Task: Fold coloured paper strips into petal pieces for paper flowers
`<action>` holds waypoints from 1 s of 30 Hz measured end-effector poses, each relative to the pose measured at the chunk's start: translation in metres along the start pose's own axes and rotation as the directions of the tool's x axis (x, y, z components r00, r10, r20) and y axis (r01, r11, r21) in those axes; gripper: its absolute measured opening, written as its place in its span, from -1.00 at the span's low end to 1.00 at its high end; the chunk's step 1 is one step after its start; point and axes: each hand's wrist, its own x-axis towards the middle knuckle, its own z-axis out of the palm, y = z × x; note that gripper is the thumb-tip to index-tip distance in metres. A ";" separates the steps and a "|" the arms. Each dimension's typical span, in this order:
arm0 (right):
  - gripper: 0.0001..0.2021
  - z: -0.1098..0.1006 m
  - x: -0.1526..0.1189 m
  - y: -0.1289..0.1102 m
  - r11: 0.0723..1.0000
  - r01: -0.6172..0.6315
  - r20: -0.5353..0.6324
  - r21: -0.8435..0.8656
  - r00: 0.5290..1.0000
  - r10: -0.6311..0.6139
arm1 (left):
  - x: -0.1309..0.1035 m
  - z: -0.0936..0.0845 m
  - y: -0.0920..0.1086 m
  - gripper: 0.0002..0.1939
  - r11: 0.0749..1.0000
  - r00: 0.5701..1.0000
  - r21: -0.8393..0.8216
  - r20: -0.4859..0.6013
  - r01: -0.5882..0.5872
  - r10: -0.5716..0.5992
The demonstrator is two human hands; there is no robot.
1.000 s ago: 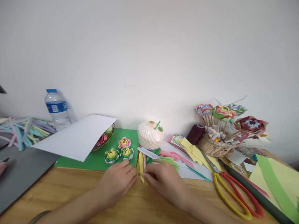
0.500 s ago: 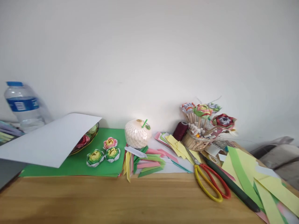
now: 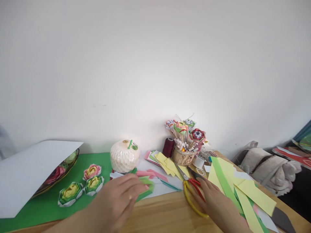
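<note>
Risks, taking the white round jar as landmark. Left of it, paper flowers are sitting on green card, near the left forearm; a wide elbow swing could be nudging them. In front and to its right, green strips are lying loose; a brushing finger could be scattering them. Farther right of it, scissors are resting with blades beside yellow slips; a tug at the handles could be dragging paper along.

Grip, left hand: blurred, fingers curling over the strips just in front of the jar; pinch or mere touch, cannot tell. Right hand, well right of the jar: fingers overlapping the scissors' handles; closed on them or not, cannot tell.
</note>
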 end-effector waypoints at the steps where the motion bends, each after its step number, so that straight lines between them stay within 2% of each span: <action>1: -0.66 0.002 0.002 -0.001 1.000 0.006 0.038 0.013 0.999 -0.006 | 0.012 0.010 -0.002 -0.70 0.999 0.995 -0.053 0.103 -0.001 0.006; 3: -0.60 0.012 0.003 -0.001 0.999 0.005 0.076 0.049 0.997 -0.009 | 0.033 0.034 -0.005 -0.74 0.997 0.940 -0.031 0.335 0.076 -0.061; 4: -0.56 0.017 0.002 0.000 0.998 -0.010 0.083 0.065 0.996 0.005 | 0.042 0.047 -0.008 -0.77 0.996 0.921 -0.017 0.381 0.093 -0.079; 6: -0.51 0.022 0.001 0.001 0.993 -0.053 0.099 0.105 0.994 0.042 | 0.058 0.073 -0.014 -0.80 0.993 0.899 0.000 0.426 0.117 -0.106; 9: -0.55 0.013 -0.004 -0.001 0.978 -0.086 0.124 0.192 0.990 0.062 | 0.078 0.108 -0.027 -0.81 0.982 0.866 0.042 0.465 0.185 -0.183; 13: -0.57 -0.011 -0.021 0.007 0.953 -0.113 0.100 0.281 0.991 0.088 | 0.092 0.137 -0.040 -0.71 0.958 0.811 0.048 0.522 0.282 -0.265; 16: -0.64 -0.020 -0.033 0.026 0.953 -0.095 0.038 0.287 0.995 0.088 | 0.094 0.143 -0.043 -0.71 0.932 0.780 -0.003 0.549 0.363 -0.302; 21: -0.71 -0.020 -0.045 0.054 0.998 -0.058 -0.171 0.015 0.983 0.060 | 0.102 0.137 -0.035 -0.73 0.824 0.767 -0.167 0.499 0.542 -0.403; 25: -0.75 -0.021 -0.051 0.052 0.992 0.057 -0.329 -0.117 0.940 -0.092 | 0.124 0.125 -0.020 -0.72 0.671 0.767 -0.397 0.469 0.626 -0.438; 27: -0.75 -0.024 -0.053 0.045 0.981 0.115 -0.363 -0.155 0.917 -0.164 | 0.135 0.116 -0.010 -0.65 0.599 0.774 -0.501 0.496 0.625 -0.393; 30: -0.75 -0.030 -0.054 0.035 0.968 0.177 -0.384 -0.180 0.893 -0.235 | 0.142 0.105 0.002 -0.72 0.515 0.761 -0.572 0.572 0.638 -0.306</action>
